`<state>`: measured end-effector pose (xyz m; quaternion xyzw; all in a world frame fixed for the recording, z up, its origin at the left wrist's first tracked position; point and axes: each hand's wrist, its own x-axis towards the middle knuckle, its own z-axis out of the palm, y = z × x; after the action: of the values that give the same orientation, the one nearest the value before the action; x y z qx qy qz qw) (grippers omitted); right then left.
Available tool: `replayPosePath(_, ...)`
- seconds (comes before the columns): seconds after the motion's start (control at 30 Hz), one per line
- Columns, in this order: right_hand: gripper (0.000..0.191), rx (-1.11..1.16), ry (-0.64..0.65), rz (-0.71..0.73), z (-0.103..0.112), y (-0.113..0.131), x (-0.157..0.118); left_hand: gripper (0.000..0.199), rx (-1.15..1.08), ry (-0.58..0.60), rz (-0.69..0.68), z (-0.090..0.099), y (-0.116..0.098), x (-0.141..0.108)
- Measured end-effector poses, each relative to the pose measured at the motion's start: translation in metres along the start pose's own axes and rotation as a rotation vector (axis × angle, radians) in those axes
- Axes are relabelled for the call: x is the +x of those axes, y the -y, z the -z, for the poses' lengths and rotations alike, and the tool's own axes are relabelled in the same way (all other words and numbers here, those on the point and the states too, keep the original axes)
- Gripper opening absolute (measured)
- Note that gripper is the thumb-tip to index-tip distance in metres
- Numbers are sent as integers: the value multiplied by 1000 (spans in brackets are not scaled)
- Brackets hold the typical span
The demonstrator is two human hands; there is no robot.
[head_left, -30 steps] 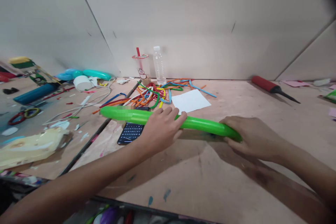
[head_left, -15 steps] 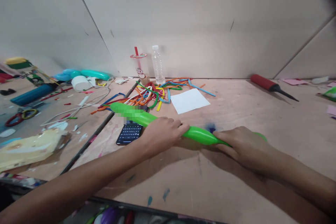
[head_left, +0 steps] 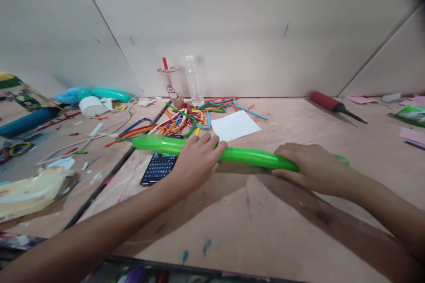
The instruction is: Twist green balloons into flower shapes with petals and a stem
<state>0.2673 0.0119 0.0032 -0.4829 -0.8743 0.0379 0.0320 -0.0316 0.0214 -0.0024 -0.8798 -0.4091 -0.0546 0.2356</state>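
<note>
Right hand [head_left: 307, 166], raised slightly, hides part of green balloon [head_left: 249, 156].

The left hand [head_left: 199, 154] in the middle and right hand [head_left: 307, 166] on the right are bare, and so are the slim left arm [head_left: 113, 225] and right arm [head_left: 375, 199].

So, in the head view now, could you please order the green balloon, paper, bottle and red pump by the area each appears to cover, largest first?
1. Green balloon, even partly covered
2. Paper
3. Bottle and red pump: too alike to rank
</note>
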Motion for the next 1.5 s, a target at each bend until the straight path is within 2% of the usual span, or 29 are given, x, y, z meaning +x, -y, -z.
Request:
replayPosePath(0.07,27,13,-2,-56,2,-11,0,26,1,-49,45,-3,3,-1)
replayPosePath(0.13,27,31,-24,-85,1,-15,0,27,2,-45,39,-4,2,-2)
replayPosePath(0.27,51,57,-78,-36,-9,-3,-2,35,-24,35,-39,-2,-3,-2)
replayPosePath(0.4,45,103,-43,20,-15,10,-1,43,-80,80,-105,-2,-2,-1)
replayPosePath(0.6,26,145,95,95,-14,11,1,20,-81,146,-211,-6,-1,0)
replayPosePath(0.73,32,116,162,71,-14,17,1,4,-80,226,-274,-5,-5,0)
replayPosePath(0.8,34,108,159,42,-15,18,1,6,-87,226,-305,-6,-6,0)
replayPosePath(0.97,31,53,61,51,-11,5,2,25,-12,18,-213,-11,-2,1)
replayPosePath(1.1,38,-4,-8,-14,0,-21,3,33,25,-96,7,-13,6,1)
replayPosePath(1.17,42,-26,6,-74,4,-31,3,34,14,-104,89,-13,7,1)
replayPosePath(1.3,44,3,31,-155,6,-35,3,34,20,-104,72,-11,7,0)
replayPosePath(1.43,49,59,13,-102,0,-32,3,35,-47,-21,34,-8,9,-1)
replayPosePath(1.5,43,79,48,-38,-4,-31,4,37,-66,54,-13,-6,14,0)
